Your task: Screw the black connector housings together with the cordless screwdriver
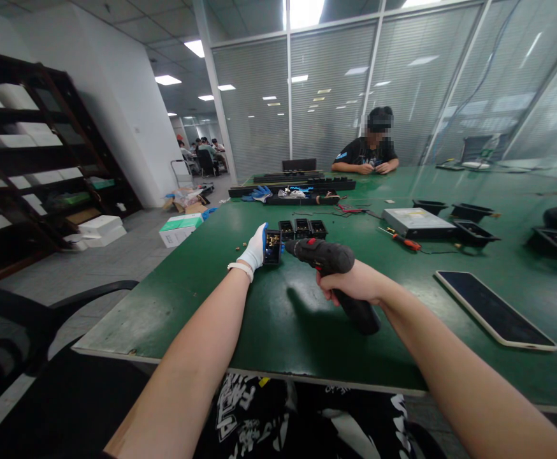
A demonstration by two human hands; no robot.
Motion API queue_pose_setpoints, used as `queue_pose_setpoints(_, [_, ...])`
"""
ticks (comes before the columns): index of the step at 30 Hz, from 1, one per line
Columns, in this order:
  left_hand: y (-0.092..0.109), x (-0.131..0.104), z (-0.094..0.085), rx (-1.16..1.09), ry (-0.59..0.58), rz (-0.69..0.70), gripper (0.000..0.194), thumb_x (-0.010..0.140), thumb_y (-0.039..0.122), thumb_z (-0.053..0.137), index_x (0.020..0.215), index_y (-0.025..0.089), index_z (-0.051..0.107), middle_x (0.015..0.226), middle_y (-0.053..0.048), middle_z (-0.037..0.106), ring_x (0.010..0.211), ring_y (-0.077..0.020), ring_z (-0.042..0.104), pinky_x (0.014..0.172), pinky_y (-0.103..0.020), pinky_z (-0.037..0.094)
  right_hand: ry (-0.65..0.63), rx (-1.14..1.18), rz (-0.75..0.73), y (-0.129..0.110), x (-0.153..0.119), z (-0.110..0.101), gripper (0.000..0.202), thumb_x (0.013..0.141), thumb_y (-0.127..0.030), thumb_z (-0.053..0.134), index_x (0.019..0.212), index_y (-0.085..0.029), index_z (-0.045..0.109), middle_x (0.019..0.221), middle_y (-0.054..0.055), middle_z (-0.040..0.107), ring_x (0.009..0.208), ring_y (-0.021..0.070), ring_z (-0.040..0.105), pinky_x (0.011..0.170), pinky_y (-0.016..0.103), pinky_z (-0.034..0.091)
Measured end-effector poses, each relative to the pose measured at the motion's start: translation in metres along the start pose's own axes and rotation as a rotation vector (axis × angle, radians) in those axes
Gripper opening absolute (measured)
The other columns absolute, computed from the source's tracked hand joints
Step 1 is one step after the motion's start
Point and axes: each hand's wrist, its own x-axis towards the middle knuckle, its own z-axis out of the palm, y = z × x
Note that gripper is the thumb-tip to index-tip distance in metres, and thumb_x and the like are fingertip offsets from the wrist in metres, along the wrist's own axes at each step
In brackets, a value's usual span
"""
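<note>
My left hand (255,247), in a white and blue glove, grips a small black box (272,247) with brass-coloured parts inside, tilted so its open face shows. In my bare right hand (348,284) is a black cordless drill (324,255), its handle slanting down to the right. The drill's nose points left at the box's right side; whether the bit touches it I cannot tell. Just behind stand several similar black boxes (302,228) in a row. A few tiny brass-coloured pieces (240,247) lie left of my gloved hand.
To the right lie a smartphone (496,309), an orange screwdriver (406,241), a flat metal drive (419,223) and several black trays (474,233). Long black bars (302,188) and a blue glove (260,193) are farther back. A person (368,153) sits across the green table (187,287).
</note>
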Motion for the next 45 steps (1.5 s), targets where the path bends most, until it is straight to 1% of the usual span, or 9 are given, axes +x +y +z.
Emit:
queue_pose_setpoints(4, [0.000, 0.002, -0.002, -0.018, -0.018, -0.012, 0.050, 0.117, 0.062, 0.060, 0.089, 0.023, 0.072, 0.064, -0.007, 0.072, 0.049, -0.0258, 0.067, 0.066, -0.039, 0.069, -0.002, 0.015, -0.002, 0.001, 0.000, 0.001, 0.010, 0.070, -0.017, 0.071, 0.065, -0.023, 0.064, 0.065, 0.003, 0.072, 0.055, 0.0185, 0.066, 0.053, 0.031, 0.055])
queue_pose_setpoints(8, [0.000, 0.002, -0.003, -0.029, 0.010, -0.013, 0.046, 0.113, 0.063, 0.068, 0.091, 0.023, 0.074, 0.062, -0.005, 0.070, 0.047, -0.0263, 0.066, 0.065, -0.040, 0.068, 0.005, 0.013, 0.014, 0.000, 0.000, 0.002, 0.010, 0.070, -0.018, 0.072, 0.068, -0.023, 0.064, 0.065, 0.003, 0.073, 0.055, 0.0181, 0.065, 0.052, 0.030, 0.055])
queue_pose_setpoints(12, [0.000, 0.002, -0.002, -0.029, 0.000, -0.020, 0.048, 0.116, 0.063, 0.063, 0.089, 0.025, 0.072, 0.060, -0.005, 0.068, 0.047, -0.0257, 0.065, 0.064, -0.039, 0.068, 0.001, 0.004, -0.005, -0.002, -0.001, 0.001, 0.010, 0.069, -0.018, 0.071, 0.065, -0.023, 0.064, 0.064, 0.003, 0.072, 0.055, 0.0185, 0.066, 0.052, 0.030, 0.055])
queue_pose_setpoints(17, [-0.001, 0.000, -0.001, -0.014, -0.010, -0.006, 0.047, 0.117, 0.062, 0.062, 0.094, 0.023, 0.074, 0.064, -0.005, 0.071, 0.051, -0.0261, 0.069, 0.072, -0.040, 0.071, 0.002, 0.018, -0.010, -0.001, 0.000, 0.001, 0.007, 0.067, -0.020, 0.069, 0.064, -0.023, 0.063, 0.063, 0.002, 0.072, 0.054, 0.0177, 0.065, 0.052, 0.030, 0.055])
queue_pose_setpoints(22, [0.001, -0.004, 0.002, -0.027, 0.018, -0.027, 0.047, 0.117, 0.062, 0.062, 0.093, 0.023, 0.073, 0.061, -0.005, 0.069, 0.047, -0.0259, 0.066, 0.065, -0.039, 0.069, 0.001, 0.014, -0.003, -0.002, -0.001, 0.001, 0.008, 0.068, -0.019, 0.070, 0.065, -0.023, 0.064, 0.062, 0.001, 0.071, 0.054, 0.0179, 0.065, 0.052, 0.030, 0.055])
queue_pose_setpoints(26, [0.002, -0.005, 0.002, -0.019, 0.006, -0.033, 0.048, 0.118, 0.062, 0.058, 0.095, 0.023, 0.074, 0.064, -0.007, 0.073, 0.053, -0.0282, 0.072, 0.070, -0.041, 0.070, 0.003, 0.012, 0.002, -0.003, -0.002, 0.001, 0.010, 0.069, -0.018, 0.072, 0.065, -0.023, 0.065, 0.064, 0.002, 0.072, 0.055, 0.0185, 0.066, 0.052, 0.031, 0.056])
queue_pose_setpoints(31, [0.002, -0.005, 0.003, -0.035, 0.005, -0.036, 0.046, 0.116, 0.061, 0.063, 0.092, 0.024, 0.073, 0.062, -0.005, 0.070, 0.055, -0.0284, 0.073, 0.073, -0.042, 0.071, 0.000, 0.023, 0.003, -0.001, -0.001, 0.002, 0.009, 0.068, -0.018, 0.071, 0.066, -0.023, 0.063, 0.063, 0.002, 0.072, 0.054, 0.0175, 0.065, 0.052, 0.030, 0.054])
queue_pose_setpoints(38, [0.002, -0.007, 0.004, -0.065, 0.018, -0.058, 0.045, 0.113, 0.063, 0.070, 0.092, 0.023, 0.073, 0.067, -0.007, 0.074, 0.056, -0.0282, 0.075, 0.072, -0.041, 0.071, 0.021, 0.002, 0.025, -0.004, -0.002, 0.002, 0.008, 0.068, -0.018, 0.070, 0.065, -0.023, 0.064, 0.062, 0.001, 0.070, 0.055, 0.0173, 0.065, 0.052, 0.029, 0.055])
queue_pose_setpoints(45, [0.002, -0.009, 0.005, -0.063, 0.037, -0.055, 0.045, 0.115, 0.061, 0.066, 0.090, 0.024, 0.072, 0.066, -0.007, 0.074, 0.053, -0.0284, 0.073, 0.072, -0.042, 0.071, 0.016, -0.010, 0.018, -0.006, -0.003, 0.002, 0.012, 0.069, -0.015, 0.071, 0.064, -0.024, 0.064, 0.063, 0.002, 0.070, 0.055, 0.0178, 0.065, 0.052, 0.030, 0.055])
